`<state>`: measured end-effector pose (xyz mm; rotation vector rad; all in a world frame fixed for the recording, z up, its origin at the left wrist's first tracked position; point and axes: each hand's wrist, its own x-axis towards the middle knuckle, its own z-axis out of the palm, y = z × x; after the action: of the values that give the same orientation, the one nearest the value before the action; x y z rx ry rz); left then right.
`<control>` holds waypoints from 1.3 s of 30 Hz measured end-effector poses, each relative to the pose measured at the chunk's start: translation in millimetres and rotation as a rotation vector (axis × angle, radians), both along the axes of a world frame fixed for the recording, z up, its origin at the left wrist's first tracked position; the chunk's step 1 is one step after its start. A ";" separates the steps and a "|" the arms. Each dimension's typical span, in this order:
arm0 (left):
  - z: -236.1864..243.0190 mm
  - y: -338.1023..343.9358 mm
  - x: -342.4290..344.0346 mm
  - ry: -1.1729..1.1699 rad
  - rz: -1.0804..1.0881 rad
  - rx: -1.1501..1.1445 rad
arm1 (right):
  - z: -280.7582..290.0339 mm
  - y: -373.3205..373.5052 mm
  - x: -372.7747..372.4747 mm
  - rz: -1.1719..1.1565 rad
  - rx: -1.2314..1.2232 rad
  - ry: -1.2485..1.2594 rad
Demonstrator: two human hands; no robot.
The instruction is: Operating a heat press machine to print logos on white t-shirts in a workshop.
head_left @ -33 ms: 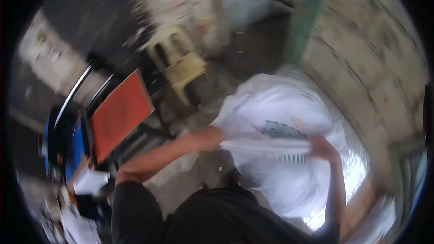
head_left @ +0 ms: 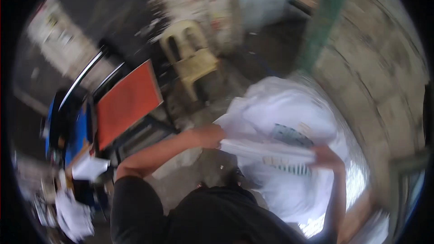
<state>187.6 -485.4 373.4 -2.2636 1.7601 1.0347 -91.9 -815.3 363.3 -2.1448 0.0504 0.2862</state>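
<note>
A white cloth with a folded edge (head_left: 266,150), probably a garment, is stretched between my two hands. My left hand (head_left: 210,136) is closed on its left end. Closed on the right end, my right hand (head_left: 327,157) sits slightly lower and is a little blurred. Behind and below the held edge lies a heap of white fabric (head_left: 289,97). A dark green printed patch (head_left: 294,134) shows just beyond the edge, and a striped green print (head_left: 296,168) shows on the near side. Where one piece of fabric ends and another begins, I cannot tell.
Shiny clear plastic (head_left: 359,183) lies under the heap's right side, beside a block wall (head_left: 361,72). A cream plastic chair (head_left: 194,61) stands ahead. To the left are a red-orange flat panel (head_left: 129,101) on a dark frame, a blue object (head_left: 77,138) and white cloth (head_left: 72,214).
The view has turned slightly, so the chair and panel appear farther right and higher. My right hand has shifted a little right and down, tilting the held edge. Both hands keep their hold.
</note>
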 end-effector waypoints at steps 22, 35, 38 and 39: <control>72.1 542.9 -45.7 -0.752 1.153 -0.492 | 122.7 272.5 257.9 0.032 -0.556 -0.707; 8.0 700.9 -32.7 -1.018 1.700 -1.329 | 59.0 398.5 334.1 -0.270 -0.410 -0.943; -9.0 708.4 -25.1 -0.840 1.811 -1.460 | 40.4 407.3 351.8 -0.319 -0.259 -0.928; -14.1 710.2 -22.7 -0.853 1.775 -1.490 | 36.5 409.1 356.5 -0.302 -0.289 -0.936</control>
<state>164.9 224.8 359.3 -3.5250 -0.6160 -1.9463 264.6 -406.1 399.8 -2.3106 -0.1316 -0.9507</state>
